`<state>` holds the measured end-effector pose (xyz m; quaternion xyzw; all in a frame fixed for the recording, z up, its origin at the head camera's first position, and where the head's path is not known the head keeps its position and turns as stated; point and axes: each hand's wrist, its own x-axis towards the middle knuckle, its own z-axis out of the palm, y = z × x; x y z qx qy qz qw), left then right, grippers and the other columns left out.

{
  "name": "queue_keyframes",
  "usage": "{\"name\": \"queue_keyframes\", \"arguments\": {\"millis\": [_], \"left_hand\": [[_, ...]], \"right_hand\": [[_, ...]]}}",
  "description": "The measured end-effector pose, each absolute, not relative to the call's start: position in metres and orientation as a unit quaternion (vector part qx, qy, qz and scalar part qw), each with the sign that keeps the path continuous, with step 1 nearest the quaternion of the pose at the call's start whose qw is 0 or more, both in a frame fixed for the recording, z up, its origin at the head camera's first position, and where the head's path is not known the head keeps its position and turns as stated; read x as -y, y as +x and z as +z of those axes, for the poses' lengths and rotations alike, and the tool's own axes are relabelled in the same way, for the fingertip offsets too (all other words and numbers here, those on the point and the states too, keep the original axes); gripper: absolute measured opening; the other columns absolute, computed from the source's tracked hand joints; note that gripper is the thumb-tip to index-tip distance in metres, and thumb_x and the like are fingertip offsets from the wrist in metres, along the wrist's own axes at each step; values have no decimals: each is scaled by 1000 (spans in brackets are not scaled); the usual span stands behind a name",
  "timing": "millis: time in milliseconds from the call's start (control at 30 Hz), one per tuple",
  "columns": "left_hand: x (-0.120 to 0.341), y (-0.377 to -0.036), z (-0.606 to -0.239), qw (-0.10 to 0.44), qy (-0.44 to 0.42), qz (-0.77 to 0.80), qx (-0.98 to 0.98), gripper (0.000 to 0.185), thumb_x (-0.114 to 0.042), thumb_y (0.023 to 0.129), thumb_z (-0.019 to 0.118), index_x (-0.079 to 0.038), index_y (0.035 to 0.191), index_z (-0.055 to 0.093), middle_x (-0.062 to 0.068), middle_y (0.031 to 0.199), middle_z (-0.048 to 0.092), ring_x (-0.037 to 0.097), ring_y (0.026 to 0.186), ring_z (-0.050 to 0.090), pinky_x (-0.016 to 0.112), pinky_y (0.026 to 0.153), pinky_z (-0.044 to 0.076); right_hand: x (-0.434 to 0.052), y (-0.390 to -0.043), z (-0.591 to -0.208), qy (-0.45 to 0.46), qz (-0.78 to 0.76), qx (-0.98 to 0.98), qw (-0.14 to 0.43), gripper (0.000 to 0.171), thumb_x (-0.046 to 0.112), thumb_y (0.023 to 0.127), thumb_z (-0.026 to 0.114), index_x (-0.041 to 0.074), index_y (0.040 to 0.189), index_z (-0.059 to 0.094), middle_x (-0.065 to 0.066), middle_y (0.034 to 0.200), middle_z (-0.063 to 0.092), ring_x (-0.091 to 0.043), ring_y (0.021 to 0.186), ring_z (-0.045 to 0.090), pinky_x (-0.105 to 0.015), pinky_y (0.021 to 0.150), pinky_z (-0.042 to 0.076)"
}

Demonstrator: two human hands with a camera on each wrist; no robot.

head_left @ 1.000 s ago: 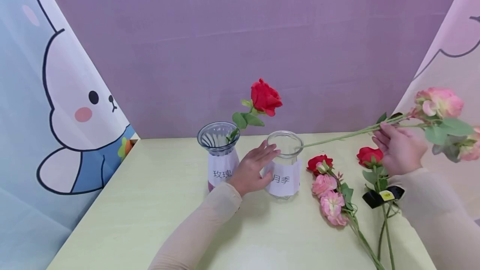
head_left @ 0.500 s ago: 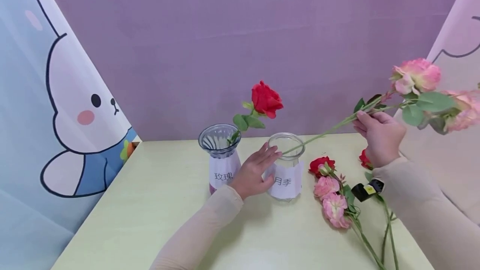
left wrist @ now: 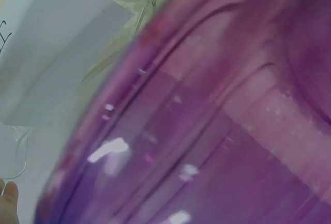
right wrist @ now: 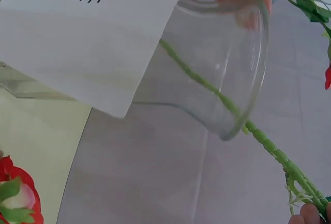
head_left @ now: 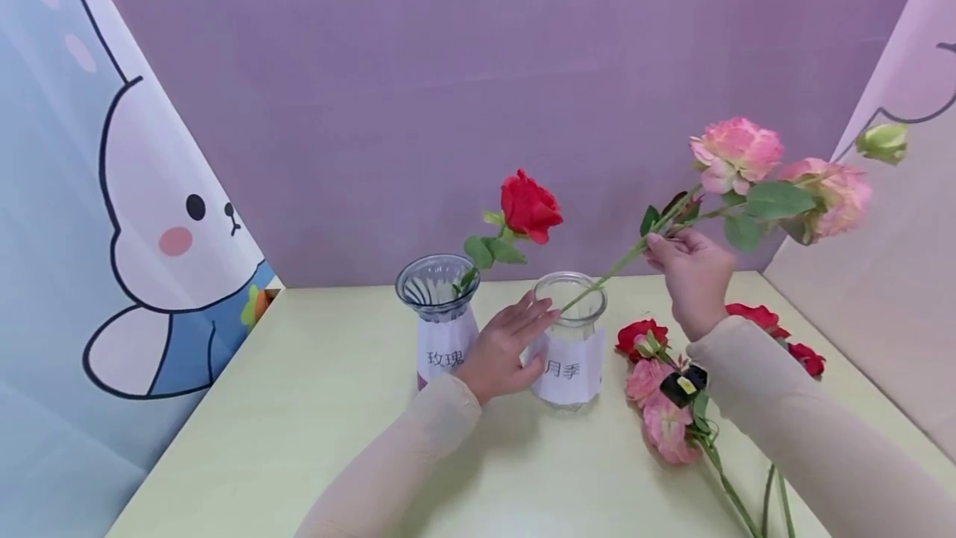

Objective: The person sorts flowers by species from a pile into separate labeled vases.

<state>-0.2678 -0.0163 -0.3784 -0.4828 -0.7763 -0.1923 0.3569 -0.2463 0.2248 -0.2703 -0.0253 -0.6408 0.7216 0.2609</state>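
Observation:
My right hand (head_left: 695, 276) pinches the green stem of a pink rose spray (head_left: 739, 152), below its leaves and blooms. The spray has two full blooms and a pale green bud. Its stem slants through the mouth of a clear glass vase (right wrist: 227, 43), and in the right wrist view the lower stem passes behind the vase's white paper label. My left hand (head_left: 508, 347) touches the left side of this vase, fingers extended at the rim, thumb by the label. Left of it, a fluted vase (head_left: 437, 293) with a purple lower part (left wrist: 181, 105) holds one red rose (head_left: 530, 206).
On the table (head_left: 299, 438), right of the clear vase, lie pink roses (head_left: 667, 430) with a red rose (head_left: 641, 339) among them. Farther right lie more red roses (head_left: 758, 318), partly hidden by my right sleeve. A purple cloth (head_left: 336, 148) stands behind the table.
My right hand has moved left, bringing the spray closer to the clear vase and more upright. The stem's end has gone from the rim into the vase. The left hand stays by the vase.

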Motion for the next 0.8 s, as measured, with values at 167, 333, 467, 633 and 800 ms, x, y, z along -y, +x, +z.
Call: {"name": "queue_keyframes", "arguments": {"millis": [167, 333, 467, 633, 800], "left_hand": [[15, -269, -377, 366, -490, -194, 767, 51, -11, 76, 67, -2, 125, 60, 17, 130, 59, 34, 129, 46, 36, 106, 38], [17, -268, -376, 350, -492, -206, 770, 51, -9, 77, 67, -1, 126, 59, 18, 131, 58, 35, 129, 45, 36, 107, 37], [20, -268, -375, 319, -493, -216, 780, 51, -9, 79, 66, -1, 129, 57, 18, 134, 55, 34, 132, 42, 37, 108, 35], [21, -269, -374, 303, -491, -219, 787, 51, -11, 81, 63, -1, 130, 56, 17, 136, 53, 34, 133, 40, 36, 107, 34], [18, -267, -375, 311, -486, -222, 786, 50, -11, 81, 63, 0, 129, 57, 18, 135, 54, 36, 130, 44, 37, 108, 35]], "right_hand": [[-215, -249, -269, -21, 679, 691, 245, 31, 8, 91, 64, -12, 114, 59, 14, 75, 65, -1, 70, 66, -15, 71, 53], [-207, -254, -271, -1, 641, 732, 231, 32, 8, 92, 62, -16, 114, 59, 16, 74, 64, 1, 70, 65, -17, 70, 54], [-203, -256, -272, 31, 617, 758, 211, 30, 5, 91, 62, -17, 111, 61, -4, 83, 72, 1, 68, 65, -17, 68, 55], [-197, -257, -271, 45, 586, 790, 174, 29, 4, 91, 60, -17, 112, 61, -29, 102, 67, -4, 69, 67, -19, 68, 55], [-193, -260, -271, 58, 558, 815, 148, 28, 4, 91, 59, -16, 110, 63, -28, 100, 68, -23, 80, 71, -23, 69, 56]]}}
